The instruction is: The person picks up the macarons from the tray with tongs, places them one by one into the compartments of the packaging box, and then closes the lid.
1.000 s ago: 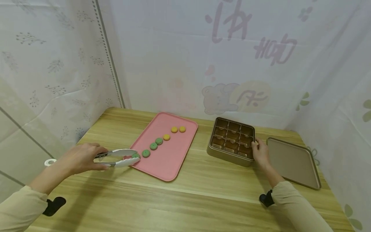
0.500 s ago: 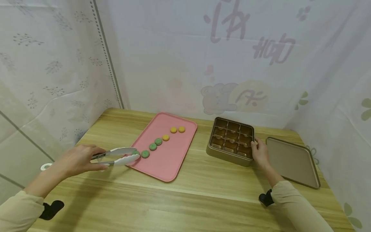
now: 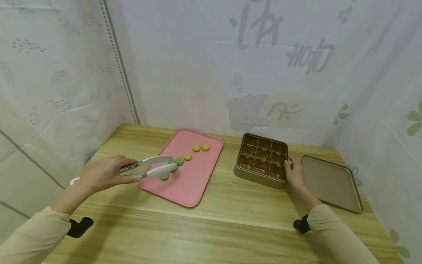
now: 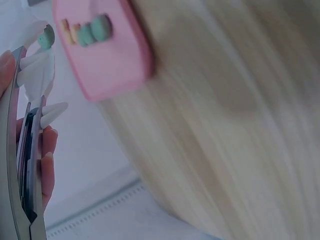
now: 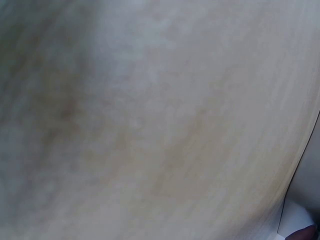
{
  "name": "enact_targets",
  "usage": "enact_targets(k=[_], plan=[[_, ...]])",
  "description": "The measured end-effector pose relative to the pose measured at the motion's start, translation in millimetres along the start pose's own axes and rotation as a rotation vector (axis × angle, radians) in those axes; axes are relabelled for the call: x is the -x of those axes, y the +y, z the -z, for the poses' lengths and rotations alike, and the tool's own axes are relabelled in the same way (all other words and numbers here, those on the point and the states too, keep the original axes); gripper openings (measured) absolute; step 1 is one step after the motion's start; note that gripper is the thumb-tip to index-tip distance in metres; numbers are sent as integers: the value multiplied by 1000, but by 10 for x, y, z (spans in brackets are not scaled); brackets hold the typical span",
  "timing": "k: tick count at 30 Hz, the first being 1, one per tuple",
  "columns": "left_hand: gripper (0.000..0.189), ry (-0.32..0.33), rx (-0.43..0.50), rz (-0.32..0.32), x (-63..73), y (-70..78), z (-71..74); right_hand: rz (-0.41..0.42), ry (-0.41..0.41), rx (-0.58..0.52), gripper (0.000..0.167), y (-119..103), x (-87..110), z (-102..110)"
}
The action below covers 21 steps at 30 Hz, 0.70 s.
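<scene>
My left hand (image 3: 107,173) grips a pair of tongs (image 3: 161,170) with white scalloped tips, held over the pink tray (image 3: 186,192). Between the tips is a green macaron (image 4: 46,37), raised off the tray in the left wrist view. Below and beyond the tongs, other green macarons (image 3: 179,161) lie on the tray, partly covered by the tips. Yellow macarons (image 3: 187,157) sit farther back on it. My right hand (image 3: 295,175) holds the right side of a bronze tin (image 3: 258,179), thumb at its rim. Brown compartments in the tin hold nothing.
A flat bronze lid (image 3: 331,185) lies right of the tin, beside my right forearm. Wooden table (image 3: 211,234) extends toward me. Printed white curtains (image 3: 184,73) stand close behind and at both sides. The right wrist view is mostly blurred tabletop.
The tongs closed on the green macaron at the tray's near-left corner, lifted it and moved right over the other macarons. My right hand and the tin stayed put.
</scene>
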<state>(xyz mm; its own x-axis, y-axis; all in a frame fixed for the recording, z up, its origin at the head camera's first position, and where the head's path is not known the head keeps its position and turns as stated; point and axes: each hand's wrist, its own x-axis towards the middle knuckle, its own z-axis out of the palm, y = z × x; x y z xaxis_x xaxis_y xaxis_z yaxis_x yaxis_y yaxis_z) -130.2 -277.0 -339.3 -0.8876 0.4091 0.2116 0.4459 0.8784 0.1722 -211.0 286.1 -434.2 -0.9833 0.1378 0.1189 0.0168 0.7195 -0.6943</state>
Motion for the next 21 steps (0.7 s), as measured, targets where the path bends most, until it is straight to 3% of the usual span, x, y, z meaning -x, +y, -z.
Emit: enact_targets(k=[6,14,21], plan=[[52,22,87,-55,-353,200,-134,16,11,-2,44,3,-19,-12],[54,-9,205,-116,-878,556,-369,8,9,-25,45,7,-13,-19],[56,-9,227,-177,-1181,897,-599,12,1,-22,45,18,-16,-13]])
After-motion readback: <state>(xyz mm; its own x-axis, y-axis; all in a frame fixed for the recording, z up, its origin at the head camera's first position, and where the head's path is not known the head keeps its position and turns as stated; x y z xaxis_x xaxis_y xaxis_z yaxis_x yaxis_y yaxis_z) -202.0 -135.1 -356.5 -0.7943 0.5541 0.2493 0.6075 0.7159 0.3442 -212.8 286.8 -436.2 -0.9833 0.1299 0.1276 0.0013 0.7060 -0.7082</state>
